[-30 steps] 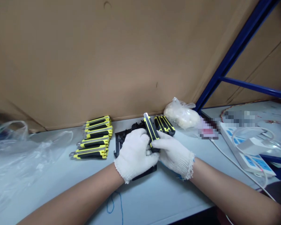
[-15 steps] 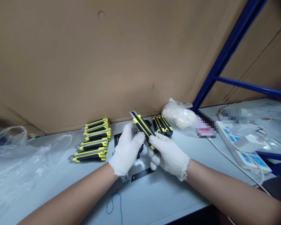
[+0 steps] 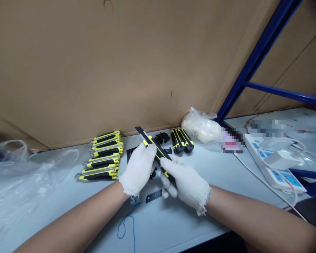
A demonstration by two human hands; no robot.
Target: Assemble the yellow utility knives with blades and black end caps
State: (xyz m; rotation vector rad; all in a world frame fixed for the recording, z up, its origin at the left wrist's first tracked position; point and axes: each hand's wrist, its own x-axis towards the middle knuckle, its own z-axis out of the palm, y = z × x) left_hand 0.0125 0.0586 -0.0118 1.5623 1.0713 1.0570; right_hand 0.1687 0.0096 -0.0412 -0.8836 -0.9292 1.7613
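Both hands wear white knit gloves and grip one yellow-and-black utility knife (image 3: pixel 154 149) above the pale table (image 3: pixel 173 225). My right hand (image 3: pixel 185 182) wraps the knife's rear half. My left hand (image 3: pixel 138 168) pinches its front part, where a dark blade sticks out toward the upper left. Left of my hands lies a neat stack of several finished knives (image 3: pixel 105 156). Behind my hands sit small black plastic parts (image 3: pixel 162 137) and a short row of knife bodies (image 3: pixel 182 140). A dark flat blade strip (image 3: pixel 153 195) lies on the table under my hands.
A brown cardboard wall closes off the back. Clear plastic bags (image 3: pixel 28 175) lie at the left; a filled white bag (image 3: pixel 200 127) sits at the back. A white power strip with cables (image 3: pixel 276 165) and a blue rack frame (image 3: pixel 252 66) stand at the right.
The knife has tilted from nearly upright to pointing upper left, and its blade now sticks out further. Both hands have shifted slightly left and nearer to me.
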